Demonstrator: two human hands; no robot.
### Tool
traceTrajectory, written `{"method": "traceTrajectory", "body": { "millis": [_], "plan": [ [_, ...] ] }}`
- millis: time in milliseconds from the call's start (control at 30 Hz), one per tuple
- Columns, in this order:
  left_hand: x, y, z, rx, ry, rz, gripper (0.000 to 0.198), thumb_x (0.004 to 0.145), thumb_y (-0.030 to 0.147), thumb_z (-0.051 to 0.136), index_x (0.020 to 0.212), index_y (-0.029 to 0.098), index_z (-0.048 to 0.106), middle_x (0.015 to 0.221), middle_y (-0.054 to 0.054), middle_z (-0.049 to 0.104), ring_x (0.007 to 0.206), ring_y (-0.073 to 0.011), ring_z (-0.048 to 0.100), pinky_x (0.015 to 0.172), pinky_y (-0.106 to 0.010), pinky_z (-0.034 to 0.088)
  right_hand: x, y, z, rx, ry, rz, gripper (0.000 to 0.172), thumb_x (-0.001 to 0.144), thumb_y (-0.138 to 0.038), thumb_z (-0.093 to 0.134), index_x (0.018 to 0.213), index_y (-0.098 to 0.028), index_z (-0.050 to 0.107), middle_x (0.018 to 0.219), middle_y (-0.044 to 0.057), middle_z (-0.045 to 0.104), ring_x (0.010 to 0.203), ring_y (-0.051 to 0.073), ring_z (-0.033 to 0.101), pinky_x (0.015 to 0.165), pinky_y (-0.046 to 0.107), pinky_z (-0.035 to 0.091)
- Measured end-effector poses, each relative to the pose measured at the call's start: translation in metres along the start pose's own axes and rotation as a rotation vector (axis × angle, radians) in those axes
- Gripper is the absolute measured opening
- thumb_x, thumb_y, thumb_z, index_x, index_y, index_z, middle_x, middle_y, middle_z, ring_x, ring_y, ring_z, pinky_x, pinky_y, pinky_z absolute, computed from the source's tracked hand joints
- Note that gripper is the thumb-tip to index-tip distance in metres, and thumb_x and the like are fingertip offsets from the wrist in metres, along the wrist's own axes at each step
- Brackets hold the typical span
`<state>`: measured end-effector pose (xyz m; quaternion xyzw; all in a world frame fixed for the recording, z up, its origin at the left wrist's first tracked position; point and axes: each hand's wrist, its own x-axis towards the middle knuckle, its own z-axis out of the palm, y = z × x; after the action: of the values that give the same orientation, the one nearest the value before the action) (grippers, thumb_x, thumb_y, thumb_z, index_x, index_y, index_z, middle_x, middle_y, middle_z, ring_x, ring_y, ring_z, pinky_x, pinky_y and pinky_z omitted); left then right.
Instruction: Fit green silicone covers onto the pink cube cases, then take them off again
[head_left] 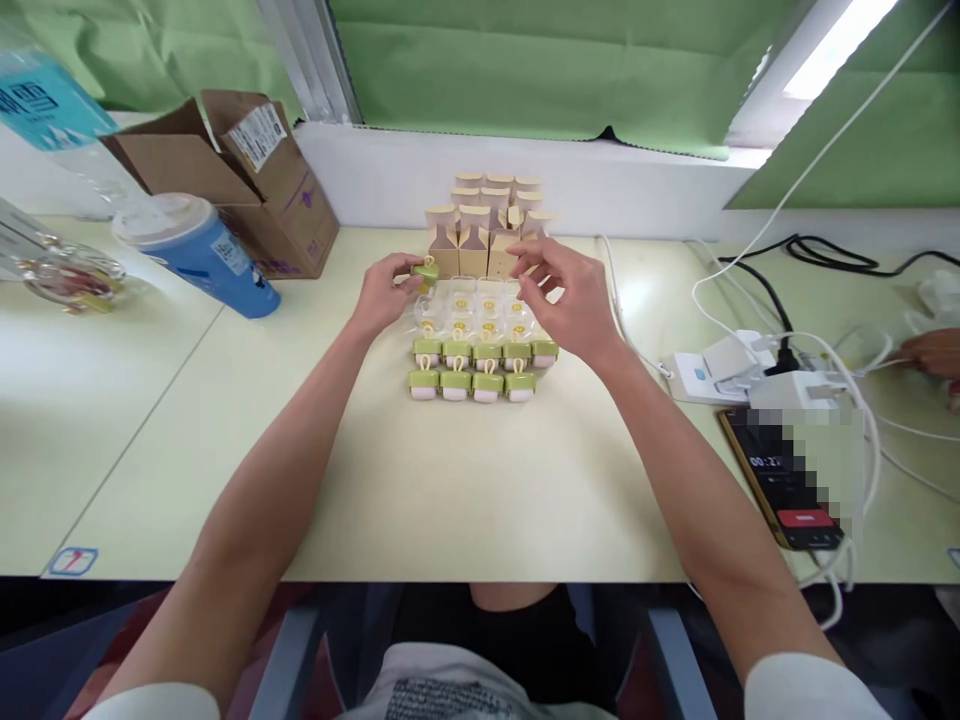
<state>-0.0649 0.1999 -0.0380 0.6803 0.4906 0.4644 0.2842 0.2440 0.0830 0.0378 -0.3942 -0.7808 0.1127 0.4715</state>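
Observation:
Between the fingertips of my left hand (390, 292) is a small green-lidded case (427, 270) with a loop on top, held above the left end of the clear plastic containers (489, 305). Those containers carry yellow round stickers and stand in rows. My right hand (564, 293) hovers by the right end of the same rows, fingers loosely bent and apart, nothing visible in them. Nearer to me are two rows of green-and-white cases (472, 384) with pale loops. Behind the containers, several small open cardboard boxes (474, 240) stand with their flaps up.
At left are a blue cup (225, 260), a brown carton (300, 225) and a tilted bottle (56, 100). To the right lie a power strip (697, 377), tangled white cables and a phone (780, 485). Another person's hand (934, 355) shows at the right edge.

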Motion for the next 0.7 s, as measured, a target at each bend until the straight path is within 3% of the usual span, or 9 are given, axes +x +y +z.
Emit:
{"method": "traceTrajectory", "body": {
  "millis": [167, 300, 400, 500, 567, 700],
  "plan": [
    [-0.008, 0.005, 0.003, -0.112, -0.08, -0.144, 0.035, 0.083, 0.036, 0.092, 0.112, 0.021, 0.08, 0.13, -0.012, 0.086, 0.122, -0.032, 0.083, 0.116, -0.049, 0.067, 0.006, 0.004, -0.012, -0.046, 0.04, 0.086, 0.027, 0.109, -0.034, 0.069, 0.133, -0.033, 0.081, 0.107, 0.005, 0.083, 0.087, 0.022, 0.081, 0.082, 0.041, 0.072],
    [-0.011, 0.01, 0.001, -0.183, -0.09, -0.182, 0.026, 0.087, 0.03, 0.09, 0.109, 0.019, 0.083, 0.12, -0.012, 0.087, 0.123, -0.0321, 0.082, 0.119, -0.055, 0.065, 0.008, 0.001, -0.015, -0.057, 0.0, 0.166, 0.027, 0.112, -0.045, 0.066, 0.13, -0.031, 0.081, 0.11, 0.006, 0.084, 0.096, 0.026, 0.084, 0.081, 0.04, 0.072],
    [-0.012, 0.015, 0.0, -0.195, -0.116, -0.204, 0.026, 0.091, 0.028, 0.088, 0.115, 0.02, 0.084, 0.125, -0.012, 0.087, 0.123, -0.0321, 0.082, 0.117, -0.058, 0.067, 0.01, -0.01, -0.017, -0.051, -0.041, 0.213, 0.03, 0.113, -0.05, 0.063, 0.126, -0.03, 0.081, 0.114, 0.008, 0.085, 0.101, 0.028, 0.085, 0.084, 0.044, 0.073],
    [-0.014, 0.017, 0.001, -0.175, -0.127, -0.201, 0.03, 0.093, 0.03, 0.087, 0.121, 0.021, 0.083, 0.132, -0.013, 0.086, 0.126, -0.032, 0.081, 0.117, -0.057, 0.066, 0.014, -0.025, -0.027, -0.085, -0.088, 0.305, 0.022, 0.109, -0.046, 0.068, 0.114, -0.029, 0.081, 0.113, 0.009, 0.086, 0.101, 0.031, 0.085, 0.09, 0.05, 0.072],
    [-0.014, 0.018, 0.001, -0.153, -0.145, -0.19, 0.032, 0.094, 0.033, 0.086, 0.123, 0.021, 0.082, 0.137, -0.013, 0.084, 0.13, -0.0317, 0.079, 0.117, -0.056, 0.066, 0.017, -0.032, -0.038, -0.156, -0.164, 0.393, 0.013, 0.106, -0.036, 0.07, 0.1, -0.029, 0.079, 0.107, 0.009, 0.086, 0.098, 0.033, 0.085, 0.091, 0.053, 0.071],
    [-0.015, 0.025, -0.007, -0.023, -0.151, -0.159, 0.044, 0.092, 0.046, 0.088, 0.128, 0.023, 0.081, 0.143, -0.012, 0.082, 0.134, -0.0308, 0.075, 0.114, -0.052, 0.065, 0.016, -0.033, -0.058, -0.422, -0.449, 0.669, 0.018, 0.101, -0.024, 0.073, 0.083, -0.028, 0.071, 0.085, 0.009, 0.082, 0.089, 0.035, 0.083, 0.087, 0.054, 0.066]
  ]
}}
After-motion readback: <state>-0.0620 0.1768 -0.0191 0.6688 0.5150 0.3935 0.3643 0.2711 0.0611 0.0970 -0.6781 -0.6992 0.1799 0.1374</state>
